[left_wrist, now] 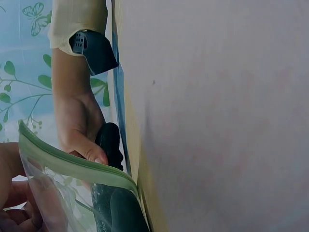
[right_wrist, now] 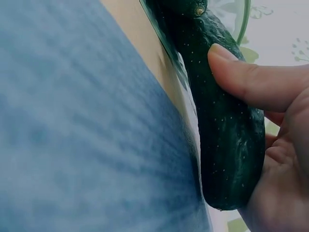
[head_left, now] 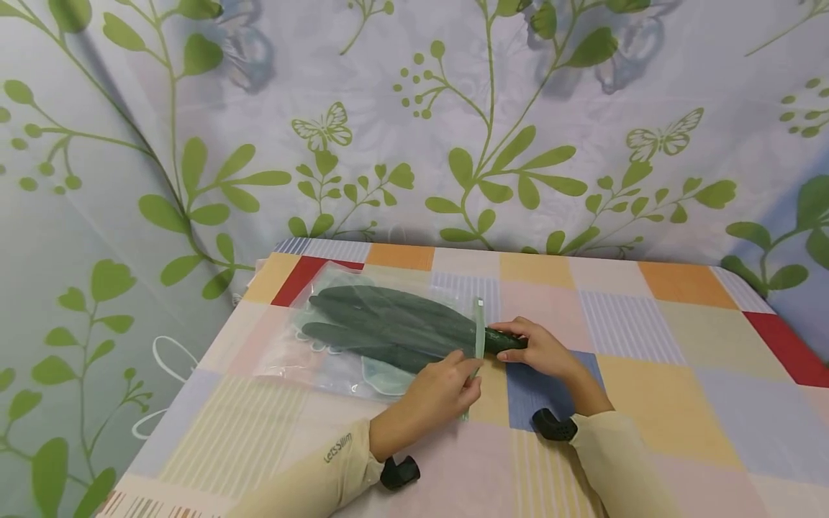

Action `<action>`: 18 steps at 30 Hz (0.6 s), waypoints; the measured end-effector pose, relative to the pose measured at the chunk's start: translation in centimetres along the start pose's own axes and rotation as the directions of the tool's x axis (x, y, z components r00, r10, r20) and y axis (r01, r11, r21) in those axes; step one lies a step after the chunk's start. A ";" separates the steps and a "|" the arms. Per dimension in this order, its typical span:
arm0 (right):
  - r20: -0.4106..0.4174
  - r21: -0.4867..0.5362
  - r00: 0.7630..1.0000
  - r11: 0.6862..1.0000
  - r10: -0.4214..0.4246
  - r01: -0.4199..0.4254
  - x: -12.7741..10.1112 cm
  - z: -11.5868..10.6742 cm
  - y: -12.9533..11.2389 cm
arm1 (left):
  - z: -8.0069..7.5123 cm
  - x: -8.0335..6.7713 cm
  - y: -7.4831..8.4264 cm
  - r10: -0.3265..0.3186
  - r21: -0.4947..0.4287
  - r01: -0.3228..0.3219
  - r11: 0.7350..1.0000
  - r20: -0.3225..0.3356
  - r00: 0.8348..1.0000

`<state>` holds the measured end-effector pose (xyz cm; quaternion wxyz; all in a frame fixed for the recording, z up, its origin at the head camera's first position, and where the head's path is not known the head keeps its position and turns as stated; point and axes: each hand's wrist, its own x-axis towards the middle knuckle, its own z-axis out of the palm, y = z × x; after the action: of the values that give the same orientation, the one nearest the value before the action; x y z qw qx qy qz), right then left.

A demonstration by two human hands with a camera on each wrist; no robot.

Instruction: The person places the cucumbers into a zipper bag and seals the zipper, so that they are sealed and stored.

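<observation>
Cucumbers all over this one lol. Right hand [head_left: 540, 350] has its fingers curled around the butt end of a dark green cucumber [head_left: 505, 339], thumb pressed along the top, and the rest of that cucumber is poking through the mouth of a clear zip bag [head_left: 337, 338]. Left hand [head_left: 440, 392] is pinching the bag's pale green zipper strip [head_left: 480, 329] at the opening, holding it up off the surface [head_left: 648, 403]. Bag is lying flat toward the left back corner, and there are already several more cucumbers [head_left: 382, 316] inside it, lined up lengthwise and kinda overlapping.

Surface has a patchwork checked cloth in pastel squares with some red and orange ones. Behind it hangs a curtain [head_left: 492, 122] with green leaves and butterflies. Both arms are in cream sleeves, the left sleeve [head_left: 324, 467] has small lettering on it, and a black wrist camera mount [head_left: 555, 424] is strapped on under the right wrist.
</observation>
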<state>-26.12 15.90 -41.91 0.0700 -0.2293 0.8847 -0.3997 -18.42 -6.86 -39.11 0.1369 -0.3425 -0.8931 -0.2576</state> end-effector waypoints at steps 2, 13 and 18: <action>-0.006 0.003 1.000 1.000 0.004 -0.004 0.1 0.1 -0.1 | 0.1 0.0 0.1 0.000 0.001 0.000 1.000 0.001 1.000; 0.035 0.017 0.997 0.997 0.074 -0.075 1.0 0.5 -0.4 | 0.6 0.0 0.2 0.004 -0.013 -0.004 1.000 -0.021 1.000; 0.039 -0.024 0.993 0.994 0.110 -0.110 1.1 0.2 -0.8 | 0.4 0.3 0.2 0.006 -0.016 -0.006 1.000 -0.036 0.999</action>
<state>-26.80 14.80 -41.42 0.1073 -0.1890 0.8987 -0.3809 -18.55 -6.31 -39.24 0.1509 -0.3416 -0.8874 -0.2703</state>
